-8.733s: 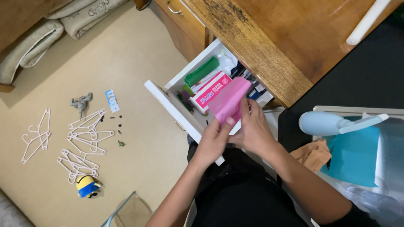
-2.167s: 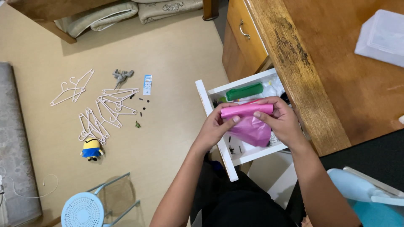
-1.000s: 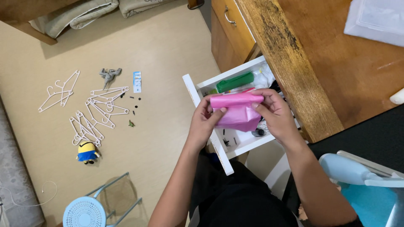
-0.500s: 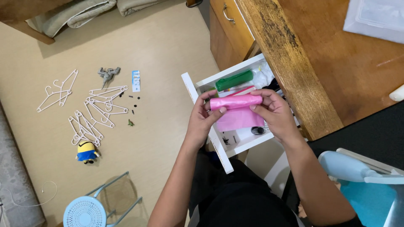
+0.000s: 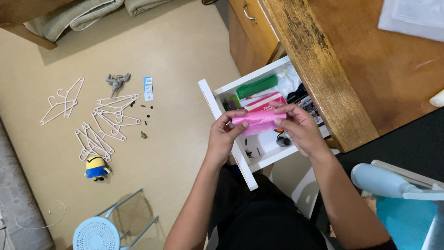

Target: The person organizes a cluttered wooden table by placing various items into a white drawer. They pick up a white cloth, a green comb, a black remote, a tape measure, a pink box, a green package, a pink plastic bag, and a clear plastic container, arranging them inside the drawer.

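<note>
Both hands hold a pink plastic bag [image 5: 257,120] rolled into a short tube, over an open white drawer [image 5: 217,107]. My left hand [image 5: 224,137] pinches its left end and my right hand [image 5: 298,127] grips its right end. Under the roll, inside the drawer, lie a pink and white packet [image 5: 266,100], a green roll [image 5: 256,86] and small dark items [image 5: 282,140]. The drawer hangs out from under a worn wooden desk [image 5: 351,74].
Several white hangers [image 5: 99,122], a grey toy [image 5: 116,81], a small card [image 5: 148,88] and a yellow and blue plush toy [image 5: 95,167] lie on the beige floor. A light blue stool [image 5: 99,232] stands near my left leg. A light blue fan [image 5: 386,183] is at right.
The flat pink bag has been rolled up into a tight tube between my hands, and the loose flap hanging below it is gone.
</note>
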